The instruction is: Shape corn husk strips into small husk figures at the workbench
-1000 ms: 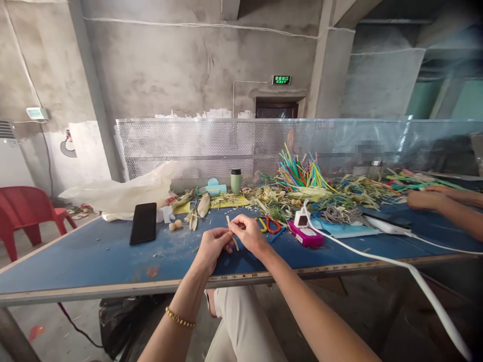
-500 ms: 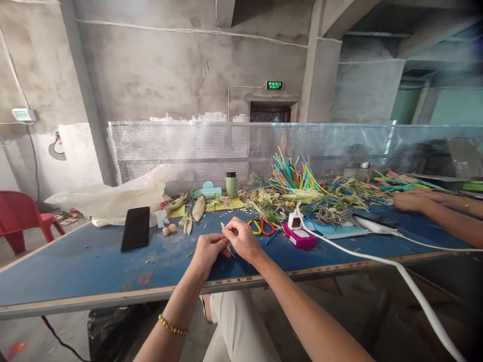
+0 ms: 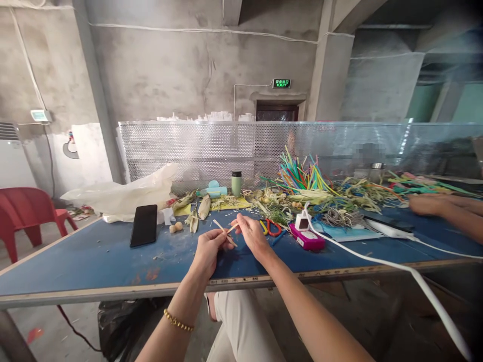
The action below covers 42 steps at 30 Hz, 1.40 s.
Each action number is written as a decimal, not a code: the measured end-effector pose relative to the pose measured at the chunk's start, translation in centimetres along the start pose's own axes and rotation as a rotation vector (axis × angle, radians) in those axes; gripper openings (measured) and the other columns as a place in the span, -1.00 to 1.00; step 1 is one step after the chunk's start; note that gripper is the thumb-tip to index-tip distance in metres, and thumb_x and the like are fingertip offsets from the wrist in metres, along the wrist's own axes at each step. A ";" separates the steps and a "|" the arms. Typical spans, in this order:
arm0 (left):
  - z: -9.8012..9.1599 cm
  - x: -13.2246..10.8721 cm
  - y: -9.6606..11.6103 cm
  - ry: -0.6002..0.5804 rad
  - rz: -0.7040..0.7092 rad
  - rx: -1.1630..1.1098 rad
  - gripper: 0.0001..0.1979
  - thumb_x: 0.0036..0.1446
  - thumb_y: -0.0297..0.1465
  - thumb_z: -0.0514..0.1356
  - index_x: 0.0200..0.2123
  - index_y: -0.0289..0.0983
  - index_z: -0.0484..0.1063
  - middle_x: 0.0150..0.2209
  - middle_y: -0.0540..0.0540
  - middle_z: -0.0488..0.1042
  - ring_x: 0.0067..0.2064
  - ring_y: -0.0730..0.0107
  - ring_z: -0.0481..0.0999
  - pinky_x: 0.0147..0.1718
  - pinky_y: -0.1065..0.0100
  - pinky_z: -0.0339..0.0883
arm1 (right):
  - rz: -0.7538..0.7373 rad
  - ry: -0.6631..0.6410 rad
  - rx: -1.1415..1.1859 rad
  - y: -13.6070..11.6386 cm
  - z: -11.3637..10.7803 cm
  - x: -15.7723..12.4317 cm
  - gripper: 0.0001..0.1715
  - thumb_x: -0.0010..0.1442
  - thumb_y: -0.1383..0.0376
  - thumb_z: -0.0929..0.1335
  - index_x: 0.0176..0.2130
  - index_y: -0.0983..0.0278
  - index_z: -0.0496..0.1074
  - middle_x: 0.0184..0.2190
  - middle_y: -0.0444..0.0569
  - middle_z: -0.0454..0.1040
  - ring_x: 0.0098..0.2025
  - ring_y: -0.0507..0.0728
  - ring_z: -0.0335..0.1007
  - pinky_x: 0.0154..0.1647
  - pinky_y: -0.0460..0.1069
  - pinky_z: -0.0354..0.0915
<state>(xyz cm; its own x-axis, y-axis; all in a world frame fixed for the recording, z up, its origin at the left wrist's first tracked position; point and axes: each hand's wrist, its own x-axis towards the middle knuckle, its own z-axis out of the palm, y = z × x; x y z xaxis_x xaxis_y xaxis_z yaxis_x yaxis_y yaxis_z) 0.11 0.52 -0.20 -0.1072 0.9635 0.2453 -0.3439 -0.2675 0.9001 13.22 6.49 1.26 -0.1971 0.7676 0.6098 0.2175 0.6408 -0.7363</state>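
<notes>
My left hand [image 3: 210, 250] and my right hand [image 3: 252, 235] meet over the blue table [image 3: 94, 256], near its front edge. Both pinch a thin pale straw strip [image 3: 223, 232] that crosses between the fingertips, one end sticking up to the left. A gold bracelet [image 3: 178, 322] sits on my left wrist. Red and yellow scissors [image 3: 270, 227] lie just beyond my right hand.
A black phone [image 3: 144, 224] lies to the left, a white plastic bag [image 3: 124, 192] behind it. A pink device [image 3: 306, 235] with a white cable [image 3: 381, 259] sits on the right. Coloured sticks [image 3: 302, 175] and husk scraps pile by the mesh screen. Another person's hand [image 3: 426, 205] rests far right. A red chair [image 3: 26, 208] stands left.
The strip has turned from hanging down between my fingers to lying crosswise, and my hands have drawn slightly apart along it. The camera has shifted a little.
</notes>
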 end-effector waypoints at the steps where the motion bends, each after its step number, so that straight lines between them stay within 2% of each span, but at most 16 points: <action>1: -0.1 0.1 0.0 0.005 -0.004 -0.024 -0.67 -0.18 -0.23 0.39 -0.41 -0.40 0.54 -0.53 -0.11 0.52 -0.54 0.46 0.45 -0.48 0.44 0.24 | 0.022 -0.025 0.006 0.1 0.0 0.0 -0.51 0.26 -0.01 0.25 -0.44 0.28 0.47 -0.49 -0.03 0.50 -0.47 0.08 0.38 -0.36 -0.03 0.28; 3: -0.2 0.1 -0.1 0.009 -0.006 -0.042 -0.64 -0.20 -0.22 0.41 -0.41 -0.41 0.54 -0.52 -0.11 0.51 -0.53 0.47 0.46 -0.48 0.44 0.24 | 0.044 -0.075 0.032 0.1 0.0 -0.1 -0.60 0.16 0.03 0.35 -0.46 0.29 0.46 -0.53 -0.06 0.48 -0.48 0.08 0.37 -0.41 -0.04 0.26; 5: -0.1 0.1 0.0 0.006 0.001 -0.022 -0.64 -0.19 -0.21 0.41 -0.41 -0.40 0.54 -0.52 -0.10 0.50 -0.53 0.47 0.45 -0.48 0.44 0.24 | 0.049 -0.069 0.060 0.0 0.0 -0.1 -0.72 0.06 0.13 0.40 -0.48 0.30 0.43 -0.55 -0.10 0.45 -0.49 0.06 0.34 -0.43 -0.05 0.24; 9: 0.1 -0.1 0.1 -0.001 0.029 0.048 -0.65 -0.16 -0.19 0.40 -0.46 -0.39 0.53 -0.53 -0.08 0.50 -0.53 0.46 0.45 -0.48 0.44 0.23 | 0.025 -0.039 0.061 -0.3 0.2 -0.3 -0.82 0.04 0.24 0.37 -0.52 0.28 0.39 -0.58 -0.14 0.40 -0.50 0.04 0.29 -0.45 -0.07 0.21; 13: 0.1 -0.2 0.1 0.011 0.050 0.072 -0.67 -0.17 -0.20 0.40 -0.48 -0.38 0.53 -0.54 -0.09 0.51 -0.53 0.45 0.46 -0.48 0.44 0.24 | -0.037 -0.110 0.021 -0.5 0.3 -0.5 -0.79 0.10 0.21 0.35 -0.49 0.27 0.41 -0.55 -0.12 0.42 -0.48 0.05 0.29 -0.43 -0.06 0.20; 21: 0.1 0.1 -0.2 -0.029 0.031 0.144 -0.67 -0.18 -0.19 0.39 -0.54 -0.37 0.50 -0.57 -0.08 0.49 -0.57 0.44 0.44 -0.50 0.41 0.27 | -0.194 -0.019 -0.164 -0.5 0.2 -0.7 -0.78 0.13 0.35 0.33 -0.54 0.25 0.32 -0.50 -0.11 0.36 -0.43 0.05 0.26 -0.35 -0.04 0.17; 25: 0.3 0.0 -0.1 -0.035 0.046 0.173 -0.68 -0.17 -0.19 0.38 -0.59 -0.36 0.47 -0.62 -0.05 0.43 -0.58 0.49 0.38 -0.51 0.44 0.22 | -0.197 -0.018 -0.195 -0.6 0.1 -0.8 -0.78 0.13 0.39 0.32 -0.54 0.25 0.30 -0.49 -0.11 0.35 -0.42 0.06 0.28 -0.34 -0.04 0.17; 30: 0.4 0.0 -0.1 -0.046 0.052 0.198 -0.69 -0.15 -0.19 0.37 -0.56 -0.36 0.51 -0.62 -0.05 0.44 -0.57 0.48 0.37 -0.50 0.43 0.20 | -0.212 0.010 -0.210 -0.7 0.1 -0.8 -0.78 0.13 0.39 0.32 -0.54 0.24 0.30 -0.50 -0.11 0.34 -0.42 0.07 0.28 -0.33 -0.03 0.17; 36: 0.2 0.0 -0.3 -0.036 0.034 0.161 -0.64 -0.13 -0.14 0.38 -0.56 -0.36 0.48 -0.58 -0.07 0.47 -0.58 0.48 0.40 -0.51 0.42 0.23 | -0.091 -0.007 -0.117 -0.5 0.0 -0.6 -0.77 0.12 0.30 0.34 -0.55 0.23 0.33 -0.57 -0.12 0.37 -0.46 0.08 0.29 -0.40 -0.04 0.19; 39: 0.2 -0.1 0.0 -0.034 0.006 0.057 -0.61 -0.11 -0.12 0.37 -0.40 -0.37 0.53 -0.49 -0.10 0.53 -0.53 0.45 0.46 -0.45 0.40 0.31 | -0.016 0.030 -0.074 -0.4 -0.1 -0.4 -0.75 0.12 0.21 0.36 -0.55 0.23 0.35 -0.63 -0.13 0.36 -0.52 0.08 0.26 -0.47 -0.03 0.16; 42: 0.1 -0.2 0.3 -0.018 -0.014 -0.062 -0.53 -0.18 -0.20 0.43 -0.20 -0.35 0.52 -0.39 -0.12 0.58 -0.41 0.35 0.55 -0.32 0.35 0.38 | 0.055 0.040 0.010 -0.5 -0.2 -0.5 -0.71 0.12 0.14 0.36 -0.54 0.24 0.37 -0.68 -0.14 0.34 -0.58 0.07 0.24 -0.51 -0.03 0.14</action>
<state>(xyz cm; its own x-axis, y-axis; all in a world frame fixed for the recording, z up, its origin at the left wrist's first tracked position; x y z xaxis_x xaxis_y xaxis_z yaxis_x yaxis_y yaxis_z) 0.12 0.22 0.08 -0.0848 0.9671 0.2397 -0.4023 -0.2533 0.8798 13.40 5.80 1.39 -0.1471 0.8019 0.5791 0.2179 0.5973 -0.7718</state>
